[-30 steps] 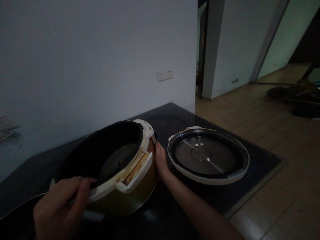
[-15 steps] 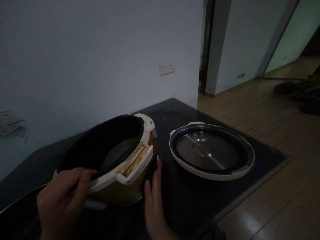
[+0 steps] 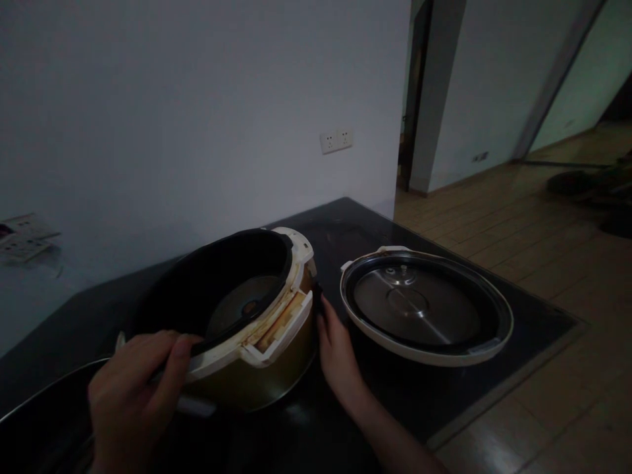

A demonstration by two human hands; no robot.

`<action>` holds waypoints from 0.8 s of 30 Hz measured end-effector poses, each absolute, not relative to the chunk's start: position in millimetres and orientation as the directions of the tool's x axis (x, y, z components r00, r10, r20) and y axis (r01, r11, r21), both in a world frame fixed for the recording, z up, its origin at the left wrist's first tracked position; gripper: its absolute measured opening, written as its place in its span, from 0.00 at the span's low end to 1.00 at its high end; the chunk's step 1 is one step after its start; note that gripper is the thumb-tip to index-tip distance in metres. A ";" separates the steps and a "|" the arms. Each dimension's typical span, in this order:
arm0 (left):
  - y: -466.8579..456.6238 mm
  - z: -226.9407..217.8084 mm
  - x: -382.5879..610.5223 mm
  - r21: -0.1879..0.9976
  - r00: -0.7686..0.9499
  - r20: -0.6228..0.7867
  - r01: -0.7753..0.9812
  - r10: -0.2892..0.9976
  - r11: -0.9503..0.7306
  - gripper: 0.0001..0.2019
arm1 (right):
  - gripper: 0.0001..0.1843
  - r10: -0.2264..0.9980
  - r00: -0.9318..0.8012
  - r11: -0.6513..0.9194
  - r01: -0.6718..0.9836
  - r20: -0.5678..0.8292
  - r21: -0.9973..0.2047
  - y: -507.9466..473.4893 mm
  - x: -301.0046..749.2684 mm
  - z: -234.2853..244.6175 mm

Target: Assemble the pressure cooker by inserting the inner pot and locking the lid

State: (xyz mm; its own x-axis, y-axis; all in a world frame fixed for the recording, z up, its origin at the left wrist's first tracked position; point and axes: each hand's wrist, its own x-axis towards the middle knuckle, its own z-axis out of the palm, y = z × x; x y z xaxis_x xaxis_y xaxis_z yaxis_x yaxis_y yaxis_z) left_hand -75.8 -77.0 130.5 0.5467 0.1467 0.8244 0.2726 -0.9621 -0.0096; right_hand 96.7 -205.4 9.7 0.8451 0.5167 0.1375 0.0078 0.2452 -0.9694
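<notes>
An electric pressure cooker body [image 3: 276, 372] with a brownish-gold shell, black inside and a stained white rim, sits on the dark tabletop, its top uncovered. My left hand [image 3: 138, 382] is closed over the near-left part of its rim, thumb on top. On the cooker's right side, my right hand [image 3: 340, 359] presses close around a dark projecting part, with its fingertips partly hidden. The cooker's round lid [image 3: 419, 306] lies to the right, its metal inner face up and its edge ringed in white.
A dark pan-like vessel [image 3: 44, 408] stands at the lower left. The dark table [image 3: 345, 220] meets a pale wall with a socket [image 3: 336, 141]. Another socket plate [image 3: 27, 237] is on the left. Beyond the table's right edge is a tiled floor [image 3: 553, 382].
My right hand has moved up and to the right along the cooker's side, its fingers now closer in against it. My left hand stays on the rim; the view has shifted slightly.
</notes>
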 end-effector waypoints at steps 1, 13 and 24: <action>-75.9 130.0 -76.4 -0.016 0.545 0.826 0.276 0.143 -0.961 0.08 | 0.29 0.526 0.843 0.245 -0.023 0.113 -0.969 -210.1 83.4 5.9; -83.4 133.1 -73.5 -0.005 0.554 0.815 0.301 0.171 -0.953 0.10 | 0.30 0.502 0.863 0.272 -0.213 -0.050 -0.938 -177.9 118.9 -5.7; -82.4 137.2 -71.4 -0.110 0.567 0.822 0.257 0.058 -0.960 0.10 | 0.42 0.489 0.853 0.189 -0.306 -0.181 -0.933 -209.7 48.5 -25.7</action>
State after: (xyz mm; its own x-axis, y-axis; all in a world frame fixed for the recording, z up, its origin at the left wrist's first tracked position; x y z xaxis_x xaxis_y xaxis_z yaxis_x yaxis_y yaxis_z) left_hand -71.4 -82.4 137.2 0.5672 0.0575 0.8216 0.2568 -0.9602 -0.1101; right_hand 48.5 -209.7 -25.7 0.8532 0.4890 -0.1813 -0.3065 0.1887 -0.9330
